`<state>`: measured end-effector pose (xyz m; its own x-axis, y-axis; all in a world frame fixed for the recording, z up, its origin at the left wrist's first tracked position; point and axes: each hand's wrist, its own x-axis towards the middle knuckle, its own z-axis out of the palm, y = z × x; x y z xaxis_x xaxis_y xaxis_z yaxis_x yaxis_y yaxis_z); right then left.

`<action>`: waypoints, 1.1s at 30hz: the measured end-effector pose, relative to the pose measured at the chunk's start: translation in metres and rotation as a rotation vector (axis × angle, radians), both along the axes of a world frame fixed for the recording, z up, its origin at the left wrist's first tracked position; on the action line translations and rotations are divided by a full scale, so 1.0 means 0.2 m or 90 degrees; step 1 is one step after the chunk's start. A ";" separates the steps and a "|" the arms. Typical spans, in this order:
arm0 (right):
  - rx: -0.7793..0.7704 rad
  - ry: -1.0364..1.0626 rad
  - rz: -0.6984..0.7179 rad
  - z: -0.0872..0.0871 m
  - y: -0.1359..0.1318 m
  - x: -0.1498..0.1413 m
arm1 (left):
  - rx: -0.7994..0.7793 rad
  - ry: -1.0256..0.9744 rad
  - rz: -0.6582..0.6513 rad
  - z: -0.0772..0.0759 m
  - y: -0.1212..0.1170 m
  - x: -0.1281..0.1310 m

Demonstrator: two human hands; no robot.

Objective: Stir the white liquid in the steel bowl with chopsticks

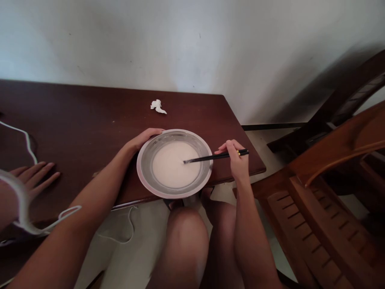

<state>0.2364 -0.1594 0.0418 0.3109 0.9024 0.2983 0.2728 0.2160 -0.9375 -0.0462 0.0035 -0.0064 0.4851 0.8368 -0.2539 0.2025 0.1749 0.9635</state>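
Note:
A round metal bowl (144, 160) holding a white liquid batter sits at the near edge of a dark wooden table (90, 120). My left hand (143, 138) grips the bowl's far left rim, fingers curled over it. My right hand (236, 158) is closed on a pair of black chopsticks (216, 156). They lie nearly level, pointing left, and their tips dip into the white liquid near the bowl's middle.
A crumpled white tissue (157, 106) lies on the table beyond the bowl. Another person's hand (33, 176) rests flat at the left, beside a white cable (24, 136). Wooden chairs (331, 192) stand at the right. A white wall backs the table.

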 end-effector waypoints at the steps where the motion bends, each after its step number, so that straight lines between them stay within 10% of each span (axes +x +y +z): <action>1: -0.013 0.011 0.028 0.00 0.00 -0.01 | -0.001 -0.001 0.002 0.00 0.00 0.00; 5: -0.031 -0.068 0.175 0.00 0.00 -0.05 | 0.007 0.001 0.016 0.02 -0.01 0.00; 11: 0.000 0.005 -0.009 -0.01 0.00 0.00 | 0.016 0.004 0.026 0.04 -0.05 0.03; 17: -0.036 -0.027 0.168 -0.01 0.00 -0.06 | 0.021 -0.025 0.040 0.05 -0.09 0.04; 23: 0.005 -0.020 0.004 0.00 0.00 0.00 | 0.055 -0.002 0.051 0.06 -0.11 0.05; 29: -0.029 -0.084 0.183 -0.01 -0.01 -0.06 | 0.011 -0.032 0.056 0.05 -0.09 0.04; 33: 0.001 -0.077 0.080 -0.02 0.01 -0.04 | 0.002 -0.041 0.062 0.03 -0.08 0.04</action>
